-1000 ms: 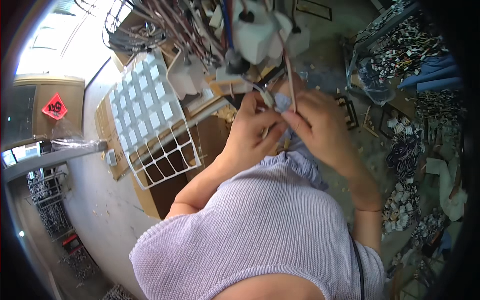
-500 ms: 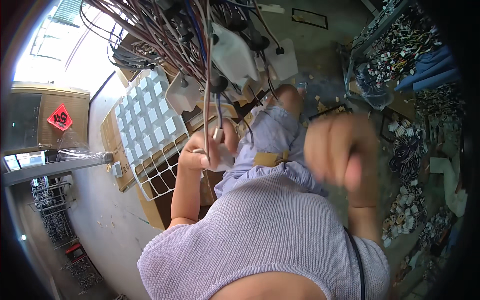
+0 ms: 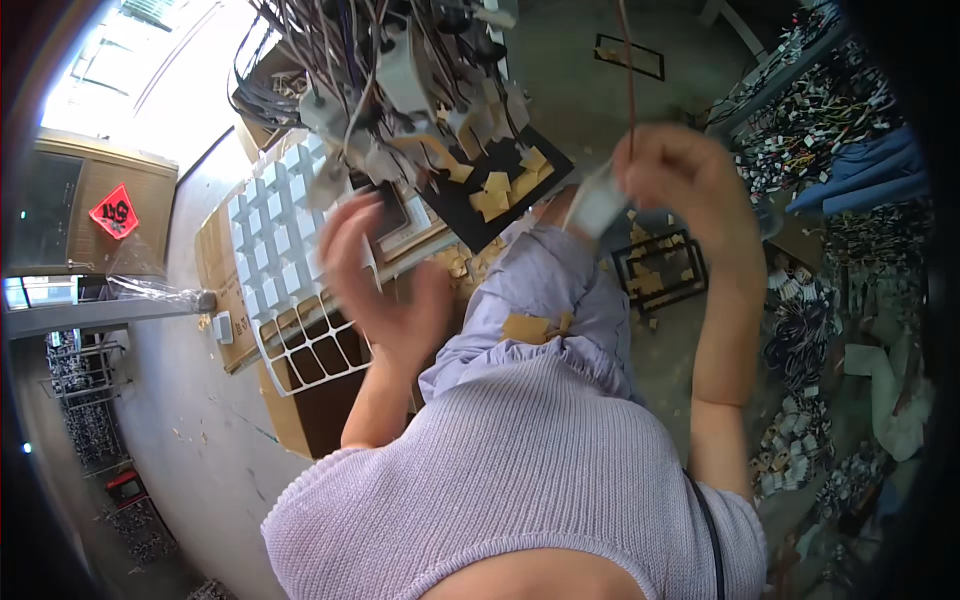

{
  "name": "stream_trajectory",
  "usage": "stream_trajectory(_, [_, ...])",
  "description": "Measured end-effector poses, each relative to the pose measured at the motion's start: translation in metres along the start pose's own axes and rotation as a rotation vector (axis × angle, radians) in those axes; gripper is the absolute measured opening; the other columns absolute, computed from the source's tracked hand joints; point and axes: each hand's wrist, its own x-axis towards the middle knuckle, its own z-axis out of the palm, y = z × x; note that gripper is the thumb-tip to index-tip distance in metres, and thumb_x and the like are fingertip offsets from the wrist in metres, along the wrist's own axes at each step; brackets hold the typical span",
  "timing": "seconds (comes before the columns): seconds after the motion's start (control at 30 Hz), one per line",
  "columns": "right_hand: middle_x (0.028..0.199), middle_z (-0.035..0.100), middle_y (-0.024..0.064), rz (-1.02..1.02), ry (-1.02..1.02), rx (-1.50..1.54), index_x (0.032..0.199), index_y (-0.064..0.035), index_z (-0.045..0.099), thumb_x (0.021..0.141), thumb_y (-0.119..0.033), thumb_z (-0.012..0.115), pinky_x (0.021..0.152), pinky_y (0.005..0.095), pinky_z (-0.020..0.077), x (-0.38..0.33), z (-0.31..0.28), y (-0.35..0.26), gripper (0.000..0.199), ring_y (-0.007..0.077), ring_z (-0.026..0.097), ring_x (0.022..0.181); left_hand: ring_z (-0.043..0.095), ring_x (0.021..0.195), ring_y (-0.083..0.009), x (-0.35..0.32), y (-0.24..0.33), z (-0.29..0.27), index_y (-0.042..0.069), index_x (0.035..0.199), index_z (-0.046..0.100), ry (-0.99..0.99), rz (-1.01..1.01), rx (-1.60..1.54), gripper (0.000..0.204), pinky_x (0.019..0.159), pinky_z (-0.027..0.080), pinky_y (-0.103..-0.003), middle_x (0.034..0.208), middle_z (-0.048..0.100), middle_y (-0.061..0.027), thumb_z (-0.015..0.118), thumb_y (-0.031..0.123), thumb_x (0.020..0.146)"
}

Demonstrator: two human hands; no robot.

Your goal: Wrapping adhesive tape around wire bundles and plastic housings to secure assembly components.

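Note:
Pinched in the fingers of my right hand (image 3: pixel 690 185) is a whitish translucent piece (image 3: pixel 597 203), tilted, with a brown cable (image 3: pixel 628 70) rising from the same grip. The piece's exact kind cannot be made out. My left hand (image 3: pixel 385 285) is smeared by motion, its fingers apart and nothing visible in them. Just beyond it hangs a thick bundle of cables (image 3: pixel 345 85), with whitish plastic pieces (image 3: pixel 405 75) on their lower ends. Beneath the bundle lies a black panel (image 3: pixel 470 215) bearing small tan paper scraps (image 3: pixel 495 195).
At left, a tray of light-blue blocks (image 3: pixel 285 225) and a white grid frame (image 3: pixel 310 350) rest on cardboard. A metal bar (image 3: pixel 120 312) juts in from the left. Right of my legs stand a black frame (image 3: pixel 655 270) on the floor and heaps of wired connectors (image 3: pixel 800 440).
My left hand has let go of the wired white piece and spread its fingers. My right hand has moved farther out and now holds a whitish piece. The hanging bundle has shifted left.

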Motion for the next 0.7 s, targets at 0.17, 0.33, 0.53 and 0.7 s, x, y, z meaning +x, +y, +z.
stream_trajectory(0.17, [0.089, 0.063, 0.0095, -0.205, -0.033, 0.019, 0.076, -0.0034, 0.057, 0.086, -0.018, 0.067, 0.067, 0.0235, 0.045, -0.013, 0.049, -0.004, 0.02, 0.0112, 0.057, 0.077, 0.044, 0.123, -0.0209, 0.015, 0.061, 0.051, 0.002, 0.139, 0.035, -0.69, -0.773, -1.025, 0.082, 0.104, 0.034, -0.034, 0.128, 0.048, -0.0118, 0.08, 0.02, 0.072])
stream_trajectory(0.33, [0.09, 0.055, 0.0071, -0.053, 0.257, 0.055, 0.089, -0.0032, 0.052, 0.094, -0.041, 0.055, 0.052, 0.0214, 0.0326, -0.035, 0.01, 0.009, 0.038, 0.0064, 0.043, 0.062, 0.049, 0.112, -0.0134, 0.013, 0.054, 0.06, 0.004, 0.147, 0.029, -0.598, -0.619, -0.956, 0.084, 0.096, 0.037, -0.027, 0.12, 0.055, -0.0066, 0.074, 0.014, 0.077])
stream_trajectory(0.53, [0.095, 0.052, 0.005, -0.021, 0.089, 0.196, 0.113, -0.0019, 0.043, 0.084, -0.023, 0.067, 0.077, 0.0237, 0.0389, -0.049, 0.023, 0.001, 0.043, 0.0086, 0.049, 0.089, 0.056, 0.104, -0.0149, 0.008, 0.058, 0.071, 0.002, 0.133, 0.043, -0.512, -0.541, -0.957, 0.064, 0.092, 0.042, -0.028, 0.108, 0.06, -0.007, 0.061, 0.0, 0.072])
stream_trajectory(0.7, [0.094, 0.059, 0.0033, 0.017, 0.166, -0.018, 0.116, 0.0004, 0.05, 0.076, -0.003, 0.076, 0.078, 0.0227, 0.0467, -0.053, 0.033, -0.011, 0.049, 0.0093, 0.057, 0.087, 0.058, 0.102, -0.0247, 0.015, 0.064, 0.075, 0.002, 0.12, 0.054, -0.477, -0.382, -0.76, 0.058, 0.09, 0.044, -0.031, 0.108, 0.058, -0.0127, 0.064, 0.001, 0.064])
